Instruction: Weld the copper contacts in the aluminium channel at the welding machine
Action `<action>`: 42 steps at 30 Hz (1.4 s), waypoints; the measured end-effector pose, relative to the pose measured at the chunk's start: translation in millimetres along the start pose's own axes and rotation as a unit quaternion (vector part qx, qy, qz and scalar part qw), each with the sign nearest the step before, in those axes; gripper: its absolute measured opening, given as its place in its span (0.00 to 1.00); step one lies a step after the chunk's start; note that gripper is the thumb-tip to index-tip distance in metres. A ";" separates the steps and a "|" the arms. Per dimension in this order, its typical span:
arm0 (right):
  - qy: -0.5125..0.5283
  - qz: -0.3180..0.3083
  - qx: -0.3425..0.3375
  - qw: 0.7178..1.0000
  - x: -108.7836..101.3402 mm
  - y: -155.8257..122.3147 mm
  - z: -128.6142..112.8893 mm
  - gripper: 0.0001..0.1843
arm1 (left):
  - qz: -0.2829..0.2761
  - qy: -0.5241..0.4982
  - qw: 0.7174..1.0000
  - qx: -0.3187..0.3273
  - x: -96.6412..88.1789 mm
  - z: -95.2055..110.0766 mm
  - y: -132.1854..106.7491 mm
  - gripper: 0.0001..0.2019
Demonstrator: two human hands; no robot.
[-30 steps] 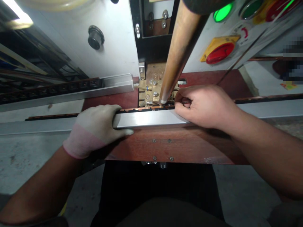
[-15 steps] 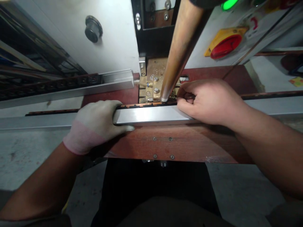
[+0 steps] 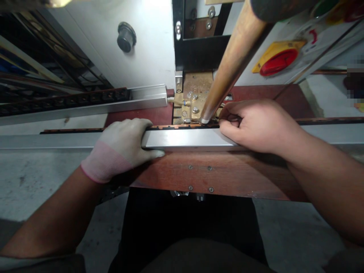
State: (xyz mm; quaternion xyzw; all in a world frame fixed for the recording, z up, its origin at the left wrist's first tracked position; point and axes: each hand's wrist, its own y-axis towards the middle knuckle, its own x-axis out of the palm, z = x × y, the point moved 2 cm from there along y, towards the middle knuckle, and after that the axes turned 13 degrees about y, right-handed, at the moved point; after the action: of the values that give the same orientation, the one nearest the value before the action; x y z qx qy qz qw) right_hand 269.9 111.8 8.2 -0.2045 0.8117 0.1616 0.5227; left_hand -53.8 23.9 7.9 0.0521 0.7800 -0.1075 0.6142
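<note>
A long aluminium channel [image 3: 184,137] with a dark, copper-edged strip along its far side lies across a red-brown wooden table [image 3: 216,174]. My gloved left hand [image 3: 122,146] wraps over the channel left of centre, thumb along its front face. My bare right hand [image 3: 256,125] rests on the channel to the right, fingers pinched at the strip next to the tip of a copper rod [image 3: 224,72]. What the fingers pinch is too small to make out. The rod's tip sits at the strip, in front of a brass fixture [image 3: 192,100].
A second aluminium channel [image 3: 85,108] lies behind on the left. The white machine front carries a grey knob [image 3: 126,36] and a red switch on a yellow plate [image 3: 277,62]. Grey floor shows on both sides, and my dark-clothed legs below.
Both hands keep their grip on the channel. The view has shifted slightly, so everything sits a little further right in the picture. The rod's tip stays at the strip.
</note>
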 end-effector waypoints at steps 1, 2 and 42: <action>0.000 -0.002 -0.001 1.000 0.2 0.1 -0.1 0.13 | 0.000 0.000 1.000 0.000 0.0 -0.1 0.2 0.34; -0.002 -0.004 0.003 1.000 0.3 0.3 -0.3 0.13 | 0.001 0.001 1.000 0.001 0.1 -0.3 0.2 0.34; -0.023 0.032 -0.002 0.999 3.6 -9.6 -14.5 0.12 | 0.017 0.017 1.000 -0.001 -5.6 38.2 -7.7 0.36</action>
State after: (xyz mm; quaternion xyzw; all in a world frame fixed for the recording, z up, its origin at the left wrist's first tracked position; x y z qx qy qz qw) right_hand 262.0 96.0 10.2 -0.1759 0.8054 0.1848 0.5349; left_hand -17.8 7.8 5.7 0.0670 0.7893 -0.0955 0.6029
